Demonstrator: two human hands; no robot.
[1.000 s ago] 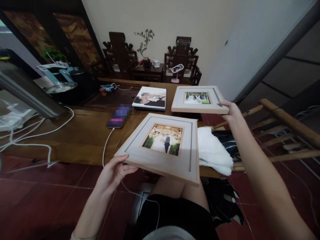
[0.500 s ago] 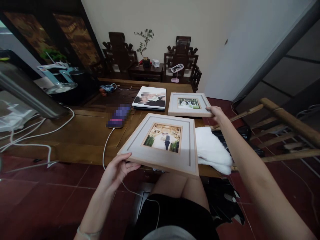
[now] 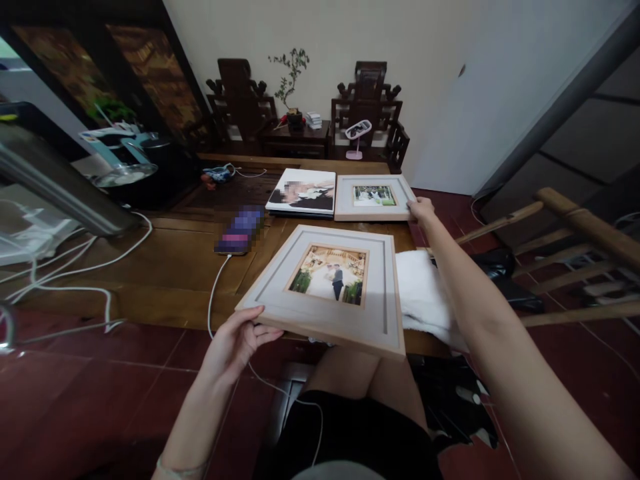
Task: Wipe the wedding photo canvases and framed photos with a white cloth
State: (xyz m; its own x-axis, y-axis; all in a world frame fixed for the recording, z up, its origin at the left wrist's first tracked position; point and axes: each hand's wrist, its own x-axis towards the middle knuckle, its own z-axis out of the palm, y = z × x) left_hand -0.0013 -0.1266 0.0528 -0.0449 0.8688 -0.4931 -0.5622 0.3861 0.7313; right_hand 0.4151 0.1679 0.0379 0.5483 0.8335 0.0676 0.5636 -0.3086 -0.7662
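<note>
Evidently Gripped by the Edges Only

Grasping near frame [image 3: 320, 317], this side of photo-topped stack [image 3: 303, 191], by lower-left corner with left hand [image 3: 243, 343]; pinching far frame [image 3: 374, 211], just right of that stack, by right edge with right hand [image 3: 423, 209], presumably to leave the middles untouched. Inside each, a small photo [image 3: 330, 275] within broad pale mat [image 3: 375, 287].

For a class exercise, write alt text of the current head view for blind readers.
A person's left hand holds the near photo frame by its front left corner at a wooden table; the right hand holds the far frame by its right edge. A phone lies left of the frames, a white cloth to the right.
</note>
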